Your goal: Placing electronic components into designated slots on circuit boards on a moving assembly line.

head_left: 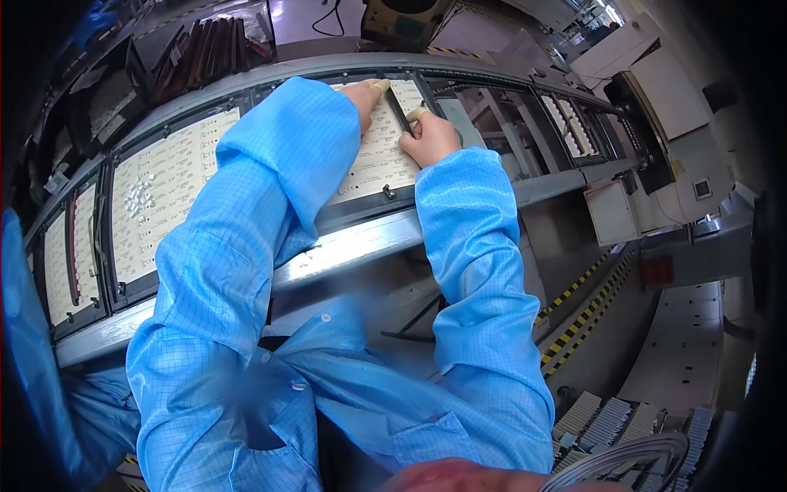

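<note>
Both my hands are at a narrow black strip (397, 110) over a cream printed panel (373, 168) in a black frame on the line. My left hand (363, 100), a pale cot on its fingertip, is closed at the strip's far end; its other fingers are partly hidden. At the near end, my right hand (434, 141) pinches the strip between thumb and a cot-covered finger. A small black clip (388, 193) sits on the frame's near edge, below the hands.
To the left, small whitish pieces (139, 195) lie heaped on another cream panel (188, 160). A metal rail (352, 248) runs along the near side. Dark reddish strips (211, 49) stand in a bin at the back left. A blue-sleeved person (33, 344) is at the left edge.
</note>
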The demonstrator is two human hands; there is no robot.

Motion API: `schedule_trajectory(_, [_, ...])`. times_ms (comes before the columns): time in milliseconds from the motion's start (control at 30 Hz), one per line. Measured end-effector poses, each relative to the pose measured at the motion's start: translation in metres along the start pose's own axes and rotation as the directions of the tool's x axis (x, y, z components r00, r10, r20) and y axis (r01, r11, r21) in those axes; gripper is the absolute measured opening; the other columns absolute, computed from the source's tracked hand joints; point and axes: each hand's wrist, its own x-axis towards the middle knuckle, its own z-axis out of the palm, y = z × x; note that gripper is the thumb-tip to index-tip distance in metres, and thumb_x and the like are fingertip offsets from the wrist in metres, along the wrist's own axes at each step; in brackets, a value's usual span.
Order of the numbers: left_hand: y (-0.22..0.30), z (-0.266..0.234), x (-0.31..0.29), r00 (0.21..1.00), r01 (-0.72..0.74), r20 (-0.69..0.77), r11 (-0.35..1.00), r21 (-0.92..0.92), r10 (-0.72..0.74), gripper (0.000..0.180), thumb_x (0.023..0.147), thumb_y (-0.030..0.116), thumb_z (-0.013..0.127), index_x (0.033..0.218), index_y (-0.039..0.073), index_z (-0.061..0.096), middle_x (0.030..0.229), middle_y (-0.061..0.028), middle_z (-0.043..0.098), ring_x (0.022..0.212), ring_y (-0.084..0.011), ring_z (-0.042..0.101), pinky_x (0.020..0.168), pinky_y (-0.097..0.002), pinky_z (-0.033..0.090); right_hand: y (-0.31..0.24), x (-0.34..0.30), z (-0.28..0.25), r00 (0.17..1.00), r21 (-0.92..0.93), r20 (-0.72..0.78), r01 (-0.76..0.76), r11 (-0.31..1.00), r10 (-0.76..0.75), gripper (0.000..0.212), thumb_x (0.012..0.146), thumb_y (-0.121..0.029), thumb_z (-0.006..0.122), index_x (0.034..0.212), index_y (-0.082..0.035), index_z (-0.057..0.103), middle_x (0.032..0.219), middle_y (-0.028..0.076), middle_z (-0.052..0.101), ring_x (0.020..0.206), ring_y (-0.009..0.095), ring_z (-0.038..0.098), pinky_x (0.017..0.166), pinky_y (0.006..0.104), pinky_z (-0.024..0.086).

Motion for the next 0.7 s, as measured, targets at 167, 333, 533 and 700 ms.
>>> schedule_trajectory(167, [0.015, 0.0, 0.007, 0.984, 0.021, 0.173, 0.988, 0.154, -0.048, 0.053, 0.074, -0.004, 0.046, 0.126, 0.004, 0.04, 0.116, -0.0174, 0.049, 0.108, -0.0324, 0.048, 0.092, -0.0371, 0.04, 0.013, 0.0, 0.005, 0.997, 0.086, -0.069, -0.034, 0.996, 0.04, 0.03, 0.069, -0.015, 0.064, 0.095, -0.001, 0.06, 0.062, 0.006, 0.055, 0.057, 0.018, 0.055, 0.055, 0.0307, 0.044])
schedule_trajectory(333, [0.006, 0.017, 0.011, 0.994, 0.004, 0.108, 0.995, 0.102, -0.015, 0.065, 0.073, -0.004, 0.047, 0.135, 0.009, 0.028, 0.119, -0.0169, 0.048, 0.114, -0.0335, 0.042, 0.097, -0.0389, 0.036, 0.02, 0.002, 0.007, 0.996, 0.112, -0.091, 0.005, 0.994, 0.005, 0.029, 0.068, -0.015, 0.065, 0.093, 0.0, 0.06, 0.06, 0.005, 0.054, 0.055, 0.017, 0.053, 0.054, 0.0298, 0.044])
schedule_trajectory(533, [0.003, 0.023, 0.016, 0.995, -0.006, 0.104, 0.996, 0.086, -0.003, 0.074, 0.073, -0.003, 0.047, 0.139, 0.014, 0.019, 0.12, -0.0171, 0.048, 0.116, -0.0364, 0.039, 0.099, -0.0417, 0.033, 0.017, 0.0, 0.007, 0.997, 0.137, -0.058, -0.034, 0.99, 0.042, 0.029, 0.068, -0.014, 0.064, 0.093, 0.0, 0.06, 0.06, 0.004, 0.053, 0.054, 0.014, 0.052, 0.053, 0.0282, 0.043])
schedule_trajectory(700, [-0.005, 0.037, 0.02, 0.987, -0.133, -0.07, 0.985, 0.107, 0.141, 0.078, 0.068, -0.003, 0.049, 0.139, 0.014, 0.021, 0.112, -0.0202, 0.051, 0.108, -0.038, 0.044, 0.093, -0.0425, 0.036, 0.024, 0.001, 0.008, 0.994, 0.159, -0.086, -0.055, 0.986, 0.07, 0.028, 0.068, -0.015, 0.064, 0.091, 0.0, 0.06, 0.065, 0.009, 0.057, 0.059, 0.02, 0.056, 0.057, 0.0325, 0.046])
